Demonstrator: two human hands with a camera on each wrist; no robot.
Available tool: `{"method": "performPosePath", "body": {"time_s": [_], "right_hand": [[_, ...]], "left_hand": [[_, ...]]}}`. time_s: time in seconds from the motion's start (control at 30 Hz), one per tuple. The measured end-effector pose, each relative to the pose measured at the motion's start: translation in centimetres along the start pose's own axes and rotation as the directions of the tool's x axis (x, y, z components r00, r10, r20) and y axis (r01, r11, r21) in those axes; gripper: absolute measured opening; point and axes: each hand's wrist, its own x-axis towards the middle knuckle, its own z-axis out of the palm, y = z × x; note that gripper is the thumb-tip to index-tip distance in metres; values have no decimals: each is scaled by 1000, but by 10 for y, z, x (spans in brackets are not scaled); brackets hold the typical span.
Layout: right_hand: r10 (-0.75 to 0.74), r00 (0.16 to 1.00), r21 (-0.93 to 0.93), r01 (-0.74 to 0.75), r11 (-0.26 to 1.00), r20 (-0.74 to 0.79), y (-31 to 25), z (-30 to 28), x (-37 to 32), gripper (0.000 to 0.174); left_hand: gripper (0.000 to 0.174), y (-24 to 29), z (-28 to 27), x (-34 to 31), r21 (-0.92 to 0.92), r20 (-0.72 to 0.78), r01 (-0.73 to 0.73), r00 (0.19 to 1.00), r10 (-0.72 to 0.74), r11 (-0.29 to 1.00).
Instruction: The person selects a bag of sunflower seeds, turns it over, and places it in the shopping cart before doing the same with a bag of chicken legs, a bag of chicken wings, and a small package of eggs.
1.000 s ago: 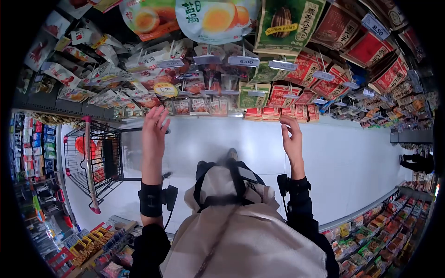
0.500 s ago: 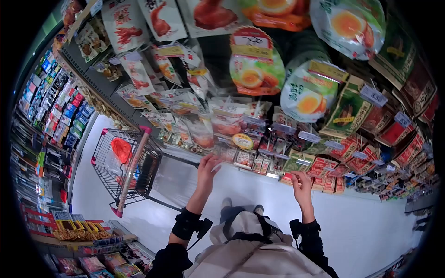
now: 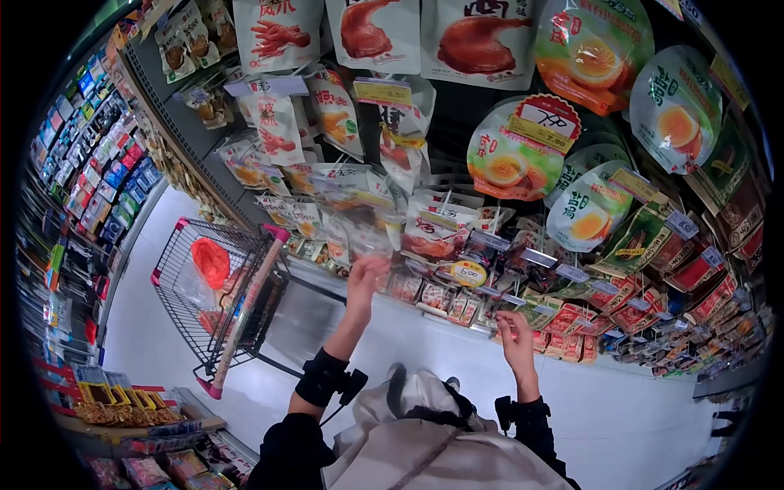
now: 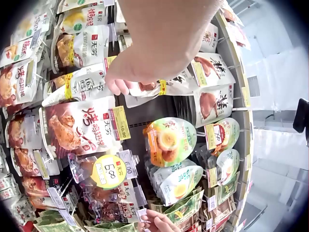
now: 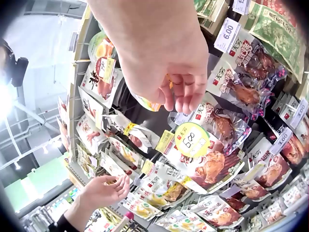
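My left hand (image 3: 367, 286) is raised before the hanging snack packs, its fingers loosely bent around nothing. Nearby hang white pouches (image 3: 355, 188) with chicken pictures. In the left wrist view that hand (image 4: 154, 53) overlaps a pouch with a yellow band. My right hand (image 3: 516, 336) hovers before the lower rows, fingers relaxed and holding nothing. Close to it are red packs (image 3: 567, 320) and a round yellow price sign (image 3: 468, 273). In the right wrist view the right hand (image 5: 169, 72) hangs in front of bagged drumsticks (image 5: 244, 92), with its thumb near the fingertips.
A wire shopping cart (image 3: 175, 273) with a red bag (image 3: 211, 263) inside stands at the left. Round egg pouches (image 3: 516, 159) hang at upper right on hooks with price tags. More shelves (image 3: 122, 408) line the lower left. White floor (image 3: 441, 343) lies beneath.
The head view has swung left, bringing the chicken pouches and more of the cart into sight. Both hands stay raised before the shelf, and now appear lower and closer together in the head view.
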Motion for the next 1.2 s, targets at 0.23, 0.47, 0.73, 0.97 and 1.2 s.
{"method": "performPosePath", "body": {"time_s": [0.23, 0.47, 0.73, 0.97, 1.2], "right_hand": [[-58, 993, -34, 55, 998, -107, 10, 18, -5, 16], [-56, 976, 10, 59, 998, -209, -16, 33, -8, 13], [-85, 970, 60, 101, 993, -229, -12, 44, -19, 13], [-78, 973, 94, 100, 991, -217, -21, 44, -21, 12], [-43, 968, 176, 89, 980, -249, -34, 42, -35, 11]], "left_hand": [[26, 27, 7, 24, -10, 44, -70, 997, 70, 998], [27, 36, 28, 22, 97, 261, -129, 960, 100, 987], [19, 101, 45, 65, 176, 314, -604, 783, 538, 777], [48, 291, 105, 201, 434, 245, -785, 575, 780, 442], [79, 309, 112, 296, 535, 80, -587, 751, 655, 607]]}}
